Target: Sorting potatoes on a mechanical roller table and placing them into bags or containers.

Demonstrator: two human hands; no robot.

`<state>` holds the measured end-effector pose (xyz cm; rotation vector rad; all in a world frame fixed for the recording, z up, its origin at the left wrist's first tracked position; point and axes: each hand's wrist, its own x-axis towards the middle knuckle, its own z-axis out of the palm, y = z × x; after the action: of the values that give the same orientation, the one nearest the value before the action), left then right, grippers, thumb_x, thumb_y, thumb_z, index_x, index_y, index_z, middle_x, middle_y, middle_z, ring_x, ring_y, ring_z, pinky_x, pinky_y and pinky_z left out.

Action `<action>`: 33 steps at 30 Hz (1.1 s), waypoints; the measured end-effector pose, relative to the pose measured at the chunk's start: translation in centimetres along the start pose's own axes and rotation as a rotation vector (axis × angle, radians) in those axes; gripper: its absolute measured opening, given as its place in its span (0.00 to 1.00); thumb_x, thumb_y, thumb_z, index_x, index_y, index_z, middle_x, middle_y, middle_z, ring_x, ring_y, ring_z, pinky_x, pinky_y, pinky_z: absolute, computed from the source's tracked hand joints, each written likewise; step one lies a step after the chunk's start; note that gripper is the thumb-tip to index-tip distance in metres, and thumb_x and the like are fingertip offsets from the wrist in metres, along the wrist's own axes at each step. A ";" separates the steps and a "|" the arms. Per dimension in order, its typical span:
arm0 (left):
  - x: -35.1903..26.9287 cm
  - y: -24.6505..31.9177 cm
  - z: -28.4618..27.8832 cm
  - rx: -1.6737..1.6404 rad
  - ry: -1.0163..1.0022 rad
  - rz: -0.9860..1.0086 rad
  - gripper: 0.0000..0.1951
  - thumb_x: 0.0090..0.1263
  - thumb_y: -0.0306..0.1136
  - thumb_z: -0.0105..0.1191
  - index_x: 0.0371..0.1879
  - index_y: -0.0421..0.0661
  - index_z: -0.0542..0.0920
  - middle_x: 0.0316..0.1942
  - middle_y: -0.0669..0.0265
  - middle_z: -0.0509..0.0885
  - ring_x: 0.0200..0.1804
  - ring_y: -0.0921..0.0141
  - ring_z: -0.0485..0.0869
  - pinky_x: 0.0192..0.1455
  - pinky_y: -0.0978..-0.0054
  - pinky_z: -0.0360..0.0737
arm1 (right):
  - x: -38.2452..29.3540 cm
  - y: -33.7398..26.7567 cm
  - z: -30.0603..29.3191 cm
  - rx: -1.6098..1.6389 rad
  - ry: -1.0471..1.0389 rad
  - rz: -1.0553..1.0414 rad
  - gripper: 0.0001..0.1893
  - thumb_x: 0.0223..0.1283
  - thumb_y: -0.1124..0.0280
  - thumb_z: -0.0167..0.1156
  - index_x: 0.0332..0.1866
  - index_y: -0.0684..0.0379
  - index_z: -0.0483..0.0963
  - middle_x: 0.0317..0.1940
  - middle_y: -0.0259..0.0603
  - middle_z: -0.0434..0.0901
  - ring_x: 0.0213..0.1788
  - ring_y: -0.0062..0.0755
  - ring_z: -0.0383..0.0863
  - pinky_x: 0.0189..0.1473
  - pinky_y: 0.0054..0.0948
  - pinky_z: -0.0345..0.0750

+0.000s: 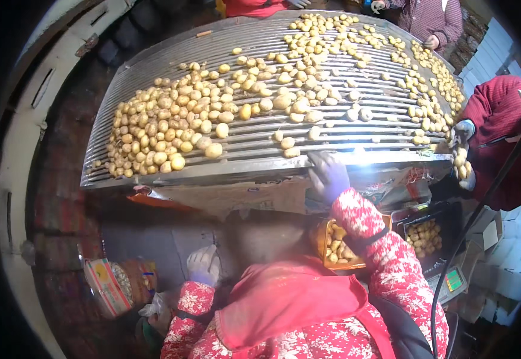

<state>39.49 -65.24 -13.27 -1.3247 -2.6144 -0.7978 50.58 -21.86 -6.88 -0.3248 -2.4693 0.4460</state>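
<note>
My right hand [327, 175], in a dirty light glove, rests at the near metal edge of a slatted sorting table [251, 168]; whether its fingers grip anything is unclear. My left hand [204, 264], gloved too, hangs low at the left of my body, with no object seen in it. Potatoes [170, 116] lie in a dense heap on the table's left part, and more are spread across the middle and right. A few single potatoes [288, 142] lie just left of my right hand. Beneath my right forearm stands an orange crate [323, 240] partly filled with potatoes.
A dark crate [455, 224] of potatoes and a scale [448, 285] with a lit display stand at right. A co-worker in dark red [502, 134] holds potatoes at the table's right end. Two other people stand at its far side. An open carton [107, 287] is at lower left.
</note>
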 end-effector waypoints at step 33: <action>40.6 -11.3 0.2 -0.368 -0.274 0.185 0.29 0.63 0.31 0.60 0.64 0.38 0.72 0.65 0.49 0.72 0.67 0.52 0.70 0.70 0.56 0.68 | 22.4 11.1 1.1 -0.148 -0.121 0.228 0.13 0.58 0.62 0.63 0.49 0.49 0.81 0.35 0.43 0.83 0.37 0.49 0.84 0.40 0.41 0.80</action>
<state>5.73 -41.30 -5.07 -1.8623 -2.5672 -1.1832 33.68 -4.61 -0.39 -0.6633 -2.6008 0.3866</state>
